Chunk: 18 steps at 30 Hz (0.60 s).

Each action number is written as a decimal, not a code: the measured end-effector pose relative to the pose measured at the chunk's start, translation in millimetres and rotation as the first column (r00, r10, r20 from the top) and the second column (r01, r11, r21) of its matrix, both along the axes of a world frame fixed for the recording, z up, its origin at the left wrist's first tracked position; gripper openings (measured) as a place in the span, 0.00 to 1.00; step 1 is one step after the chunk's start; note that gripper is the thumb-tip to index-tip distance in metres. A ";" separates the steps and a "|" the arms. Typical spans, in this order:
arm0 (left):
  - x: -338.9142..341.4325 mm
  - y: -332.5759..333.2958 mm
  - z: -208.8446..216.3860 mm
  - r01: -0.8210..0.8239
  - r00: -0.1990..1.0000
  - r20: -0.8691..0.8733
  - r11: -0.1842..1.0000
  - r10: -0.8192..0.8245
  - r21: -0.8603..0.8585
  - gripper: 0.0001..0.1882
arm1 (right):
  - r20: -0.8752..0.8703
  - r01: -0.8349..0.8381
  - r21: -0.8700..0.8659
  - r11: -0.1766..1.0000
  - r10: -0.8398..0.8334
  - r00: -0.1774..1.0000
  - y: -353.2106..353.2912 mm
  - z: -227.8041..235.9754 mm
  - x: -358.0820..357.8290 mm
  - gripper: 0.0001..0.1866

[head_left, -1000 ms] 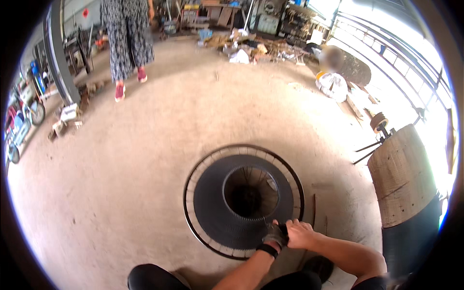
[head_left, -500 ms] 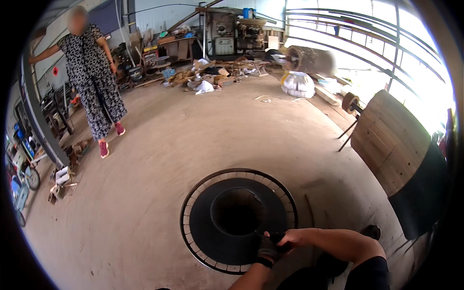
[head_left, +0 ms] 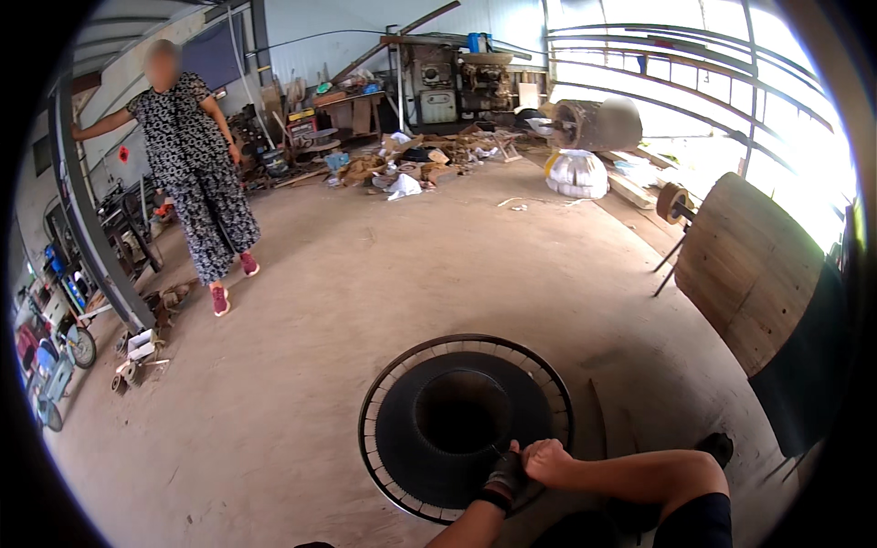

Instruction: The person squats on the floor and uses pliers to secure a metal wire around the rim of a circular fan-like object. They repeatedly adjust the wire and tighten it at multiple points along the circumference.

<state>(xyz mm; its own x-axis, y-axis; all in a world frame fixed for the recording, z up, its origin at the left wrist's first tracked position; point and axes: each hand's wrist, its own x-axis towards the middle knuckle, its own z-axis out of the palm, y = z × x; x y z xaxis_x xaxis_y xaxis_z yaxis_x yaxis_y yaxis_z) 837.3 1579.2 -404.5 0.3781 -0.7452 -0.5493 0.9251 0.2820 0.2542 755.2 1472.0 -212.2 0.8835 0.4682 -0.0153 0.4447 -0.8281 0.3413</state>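
A black, ring-shaped coil (head_left: 399,429) with a finely toothed edge and a dark round hole in its middle rests low in front of me. A thin, spoked-looking black hoop (head_left: 366,437) surrounds it. At the coil's near right edge, my left hand (head_left: 507,470), in a dark fingerless glove, is closed with its thumb up. My right hand (head_left: 550,462) is curled into a fist right beside it. A small thin dark tip shows by the left thumb. What the fingers hold is hidden.
A person (head_left: 192,155) stands at the left, one hand on a steel post (head_left: 91,210). A tilted wooden board (head_left: 754,265) on legs is at the right. Scrap heaps (head_left: 411,160), a white sack (head_left: 575,173) and machinery (head_left: 438,91) line the back. A thin strip (head_left: 598,416) lies on the floor.
My view has shifted, so the scene sits slightly lower and to the right. My right hand has turned into a tighter fist beside the left; the dark shape between them no longer shows.
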 end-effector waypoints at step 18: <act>-43.8 -53.4 17.1 -0.549 -0.724 -0.021 0.557 -0.689 0.623 0.18 | -0.670 0.617 0.277 0.737 -0.312 0.674 -59.1 13.2 -5.8 0.18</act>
